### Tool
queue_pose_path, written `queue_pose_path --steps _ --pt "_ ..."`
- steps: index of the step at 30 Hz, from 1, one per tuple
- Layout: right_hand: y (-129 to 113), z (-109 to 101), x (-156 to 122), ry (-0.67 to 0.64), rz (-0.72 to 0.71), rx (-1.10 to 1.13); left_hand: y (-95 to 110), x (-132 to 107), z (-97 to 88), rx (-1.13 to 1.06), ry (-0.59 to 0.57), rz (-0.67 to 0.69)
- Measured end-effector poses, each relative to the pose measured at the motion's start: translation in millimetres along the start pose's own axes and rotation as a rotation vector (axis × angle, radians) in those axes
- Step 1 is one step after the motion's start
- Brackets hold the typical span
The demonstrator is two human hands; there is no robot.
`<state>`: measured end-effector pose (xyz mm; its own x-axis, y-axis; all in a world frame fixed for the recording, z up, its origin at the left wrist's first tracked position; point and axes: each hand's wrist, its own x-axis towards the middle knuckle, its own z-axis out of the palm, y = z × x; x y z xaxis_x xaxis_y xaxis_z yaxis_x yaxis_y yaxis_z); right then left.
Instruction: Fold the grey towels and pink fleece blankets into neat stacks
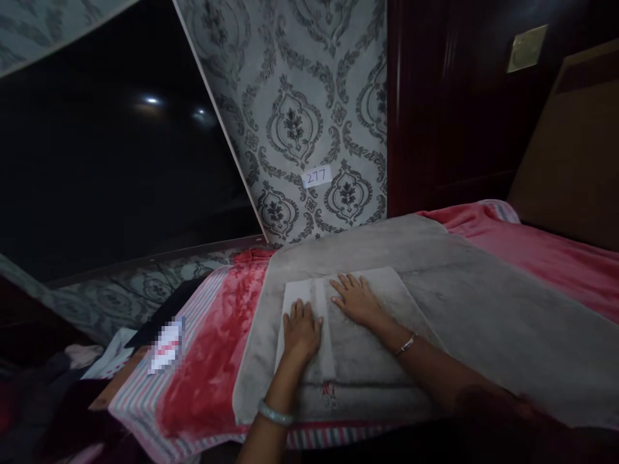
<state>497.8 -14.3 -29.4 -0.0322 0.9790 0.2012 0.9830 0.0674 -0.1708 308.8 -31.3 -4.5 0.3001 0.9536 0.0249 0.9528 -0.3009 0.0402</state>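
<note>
A light grey towel, with a paler stripe down it and a small red mark near its near edge, lies flat on a larger grey cloth. Flat on the left part of the towel rests my left hand, its fingers stretched forward and a pale bangle round the wrist. My right hand presses on the towel's far middle, fingers spread and palm down, with a thin metal bracelet on the wrist. Neither hand grips anything.
Beneath the grey cloth is a red and pink blanket with a striped border. A large dark screen stands at the left. Behind are patterned wallpaper with a "277" label, and a brown board. Clothes lie at lower left.
</note>
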Motion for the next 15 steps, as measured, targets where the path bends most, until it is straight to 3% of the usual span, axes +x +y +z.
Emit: queue_pose_path --steps 3,7,10,13,15 --pt "2 5 -1 0.022 0.001 0.014 6 35 -8.3 -0.018 -0.019 0.072" --pt "3 7 1 0.019 0.011 0.043 4 73 -1.1 -0.011 0.032 0.101" --pt "5 8 3 0.01 0.012 0.056 -7 83 9.1 0.007 0.104 0.018" --pt "5 6 3 -0.006 0.01 0.054 -22 84 13.0 -0.027 0.094 -0.144" --pt "4 4 2 -0.016 0.013 0.05 -32 82 11.7 -0.055 0.075 -0.181"
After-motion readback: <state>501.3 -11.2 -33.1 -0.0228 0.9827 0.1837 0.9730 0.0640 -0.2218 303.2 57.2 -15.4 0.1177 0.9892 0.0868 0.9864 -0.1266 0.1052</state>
